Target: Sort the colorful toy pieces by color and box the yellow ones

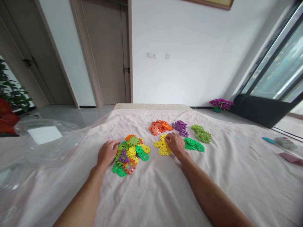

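Observation:
My left hand (107, 153) rests at the left edge of a mixed pile of plastic interlocking pieces, its fingers slightly bent and apart from the thumb. In that pile lie a light green gear-like piece (133, 141), a purple triangle (123, 156), an orange ring-like piece (130, 166) and green notched discs (142, 153). My right hand (175, 143) is closed, fingertips down on a group of yellow notched discs (163, 149); what it pinches is hidden. Just right of it lie green notched discs (194, 144).
Single-colour groups lie farther back: orange pieces (159, 126), purple pieces (180, 126) and light green pieces (201, 134). A clear plastic container (59, 138) with a white label stands at left. Near the right edge are a blue object (269, 140) and a pinkish one (291, 158). A pinkish cloth (151, 195) covers the table.

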`<state>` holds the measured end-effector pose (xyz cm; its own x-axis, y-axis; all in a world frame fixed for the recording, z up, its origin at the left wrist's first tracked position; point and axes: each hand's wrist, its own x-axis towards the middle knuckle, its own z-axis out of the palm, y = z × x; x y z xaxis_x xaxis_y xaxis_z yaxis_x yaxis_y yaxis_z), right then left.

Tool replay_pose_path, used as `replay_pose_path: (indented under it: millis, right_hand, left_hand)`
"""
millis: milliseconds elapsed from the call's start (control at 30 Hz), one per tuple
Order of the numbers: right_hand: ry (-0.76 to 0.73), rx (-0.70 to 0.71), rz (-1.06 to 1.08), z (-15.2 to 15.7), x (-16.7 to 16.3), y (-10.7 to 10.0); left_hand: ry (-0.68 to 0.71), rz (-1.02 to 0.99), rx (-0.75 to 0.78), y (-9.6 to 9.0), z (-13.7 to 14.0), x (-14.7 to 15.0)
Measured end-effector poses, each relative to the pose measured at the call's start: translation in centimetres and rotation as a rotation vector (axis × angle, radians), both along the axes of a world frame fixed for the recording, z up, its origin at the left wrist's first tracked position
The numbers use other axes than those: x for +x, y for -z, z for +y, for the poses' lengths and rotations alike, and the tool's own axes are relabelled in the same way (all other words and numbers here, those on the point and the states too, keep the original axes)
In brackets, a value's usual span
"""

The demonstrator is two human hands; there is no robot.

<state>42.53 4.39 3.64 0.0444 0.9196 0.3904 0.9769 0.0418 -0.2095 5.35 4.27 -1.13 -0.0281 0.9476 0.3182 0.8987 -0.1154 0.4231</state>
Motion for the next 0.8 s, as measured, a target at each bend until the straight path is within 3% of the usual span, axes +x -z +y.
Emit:
replay_pose_path:
  millis: [200,533,800]
  right_hand:
    - [-0.151,0.047,0.021,-0.6,-1.8,-0.2]
    - [-0.447,-0.031,-0.018,-2.5,-5.3,0.7]
    - [-0.523,-0.085,0.01,-2.8,-6.5,1.3]
  left_hand:
    - [-0.012,-0.012,0.007,-0.2,0.0,0.1]
    - [-0.002,0.002,0.013,0.1,0.0,-0.1]
    - [-0.004,0.001,0.013,-0.1,0.0,0.0]
